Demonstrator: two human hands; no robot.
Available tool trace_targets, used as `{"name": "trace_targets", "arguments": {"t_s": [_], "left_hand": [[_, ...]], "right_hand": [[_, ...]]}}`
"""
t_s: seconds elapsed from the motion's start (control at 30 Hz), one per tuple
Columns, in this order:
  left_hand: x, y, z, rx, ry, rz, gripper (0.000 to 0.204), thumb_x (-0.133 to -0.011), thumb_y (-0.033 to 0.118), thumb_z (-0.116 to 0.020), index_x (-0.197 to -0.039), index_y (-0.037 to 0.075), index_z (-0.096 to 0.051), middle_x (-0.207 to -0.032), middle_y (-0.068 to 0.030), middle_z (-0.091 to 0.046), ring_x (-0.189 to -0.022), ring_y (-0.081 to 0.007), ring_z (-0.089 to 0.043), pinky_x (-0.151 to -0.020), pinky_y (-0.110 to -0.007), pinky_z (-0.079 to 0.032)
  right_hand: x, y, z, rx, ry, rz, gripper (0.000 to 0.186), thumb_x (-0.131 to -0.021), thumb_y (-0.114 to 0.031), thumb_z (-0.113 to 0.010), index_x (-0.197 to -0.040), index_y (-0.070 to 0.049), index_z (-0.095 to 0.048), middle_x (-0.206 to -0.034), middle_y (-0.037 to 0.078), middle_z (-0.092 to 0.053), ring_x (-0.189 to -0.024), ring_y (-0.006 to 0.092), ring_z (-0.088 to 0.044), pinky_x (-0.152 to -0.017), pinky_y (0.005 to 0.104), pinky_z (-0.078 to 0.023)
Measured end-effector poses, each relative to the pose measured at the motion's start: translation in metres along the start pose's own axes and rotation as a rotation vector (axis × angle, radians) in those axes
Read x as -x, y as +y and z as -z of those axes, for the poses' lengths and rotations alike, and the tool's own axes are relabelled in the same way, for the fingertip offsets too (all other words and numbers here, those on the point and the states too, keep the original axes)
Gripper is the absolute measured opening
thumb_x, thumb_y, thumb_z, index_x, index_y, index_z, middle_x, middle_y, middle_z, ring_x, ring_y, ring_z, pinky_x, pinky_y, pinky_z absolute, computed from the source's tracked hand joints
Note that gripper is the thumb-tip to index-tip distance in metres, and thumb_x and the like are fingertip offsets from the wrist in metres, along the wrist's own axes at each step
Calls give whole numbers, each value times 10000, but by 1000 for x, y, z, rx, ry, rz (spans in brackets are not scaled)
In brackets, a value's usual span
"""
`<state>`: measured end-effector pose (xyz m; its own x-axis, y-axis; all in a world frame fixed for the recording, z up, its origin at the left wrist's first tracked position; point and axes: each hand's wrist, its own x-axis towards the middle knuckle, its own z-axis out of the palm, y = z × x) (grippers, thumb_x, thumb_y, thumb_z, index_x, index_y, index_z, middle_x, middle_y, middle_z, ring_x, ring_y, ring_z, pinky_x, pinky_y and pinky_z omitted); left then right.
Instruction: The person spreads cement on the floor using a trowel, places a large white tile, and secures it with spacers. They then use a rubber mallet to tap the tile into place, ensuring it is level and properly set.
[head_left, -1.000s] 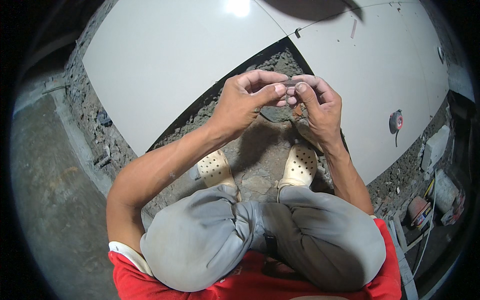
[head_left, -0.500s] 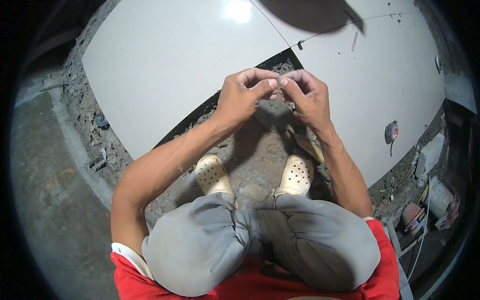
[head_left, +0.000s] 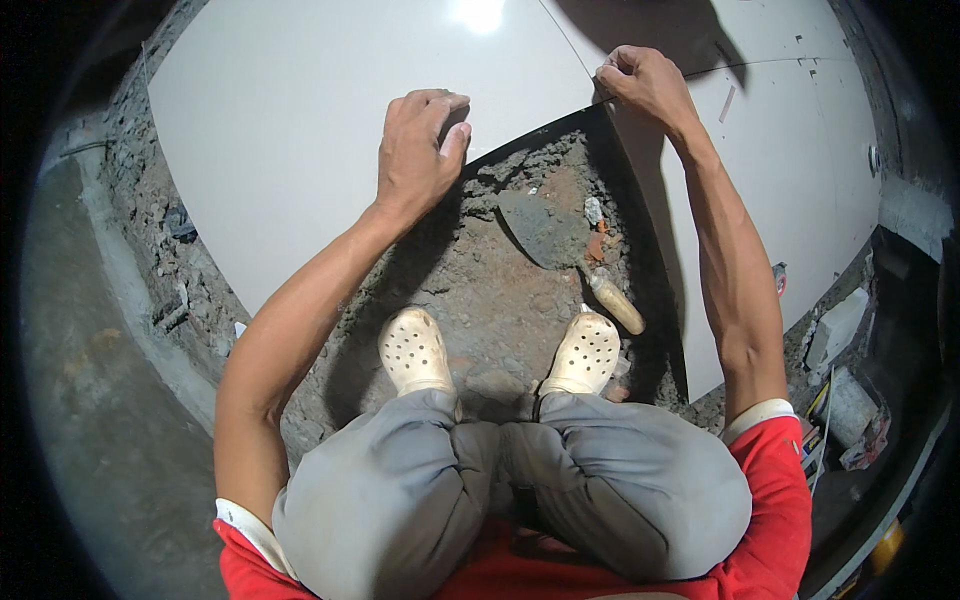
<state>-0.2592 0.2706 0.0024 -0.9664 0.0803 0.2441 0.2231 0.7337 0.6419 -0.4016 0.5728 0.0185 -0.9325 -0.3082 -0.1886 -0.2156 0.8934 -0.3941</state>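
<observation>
Large glossy white floor tiles [head_left: 290, 130] surround an uncovered corner of rough mortar. My left hand [head_left: 418, 150] rests on or just over the left tile near its edge, with thumb and fingers apart and nothing visible in them. My right hand [head_left: 645, 85] is at the corner where the tile seams meet. Its thumb and fingers are pinched together, and whatever they hold is hidden or too small to make out. A pointed trowel [head_left: 548, 232] with a worn, pale handle [head_left: 617, 303] lies on the mortar between the tiles.
My cream clogs [head_left: 415, 350] stand on the rubble bed. A tape measure [head_left: 779, 278] on the right tile is partly hidden by my right forearm. Mortar scraps and a pale block [head_left: 838, 328] lie beyond the right tile edge; a grey concrete strip [head_left: 120, 400] runs at left.
My hands were together above the mortar and have parted. The left moved left onto the tile, the right up to the seam corner. The trowel now shows fully.
</observation>
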Motion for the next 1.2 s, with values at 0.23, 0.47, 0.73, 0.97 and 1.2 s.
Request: {"name": "trace_targets", "arguments": {"t_s": [0.23,0.47,0.73,0.97,1.2], "left_hand": [[1,2,-1,-3,12,-9,285,-882,110,-733,-1157,34,-735,-1187,-144,-667,-1139,-327,-588,-993,-423,-496],[3,2,-2,-23,10,5,283,-888,127,-723,-1161,52,-732,-1197,-142,-654,-1148,-335,-576,-1001,-436,-483],[-1,6,-4,-87,-37,20,297,-899,137,-717,-1190,77,-728,-1229,-140,-638,-1178,-340,-555,-1026,-443,-464],[-3,5,9,-37,-114,0,298,-921,133,-701,-1211,67,-715,-1236,-152,-641,-1190,-333,-566,-1036,-441,-469],[-17,40,10,101,-64,-104,262,-936,99,-702,-1194,61,-723,-1188,-166,-683,-1142,-337,-614,-987,-432,-508]], "right_hand": [[6,-16,-8,208,93,36,313,-841,-369,-656,-904,-88,-779,-860,147,-767,-846,341,-744,-847,500,-529],[17,-28,-29,331,413,200,232,-857,-298,-652,-794,-90,-735,-705,164,-701,-679,352,-695,-677,525,-517],[21,-29,-16,318,291,40,330,-923,-423,-693,-963,-115,-805,-893,136,-766,-877,353,-704,-799,497,-521],[42,75,33,166,641,-631,338,-980,-324,-677,-1107,-24,-764,-1098,264,-728,-1081,433,-691,-925,541,-537],[42,121,45,326,252,-523,331,-941,-307,-683,-1030,6,-744,-1016,251,-754,-958,430,-731,-837,529,-572]]}}
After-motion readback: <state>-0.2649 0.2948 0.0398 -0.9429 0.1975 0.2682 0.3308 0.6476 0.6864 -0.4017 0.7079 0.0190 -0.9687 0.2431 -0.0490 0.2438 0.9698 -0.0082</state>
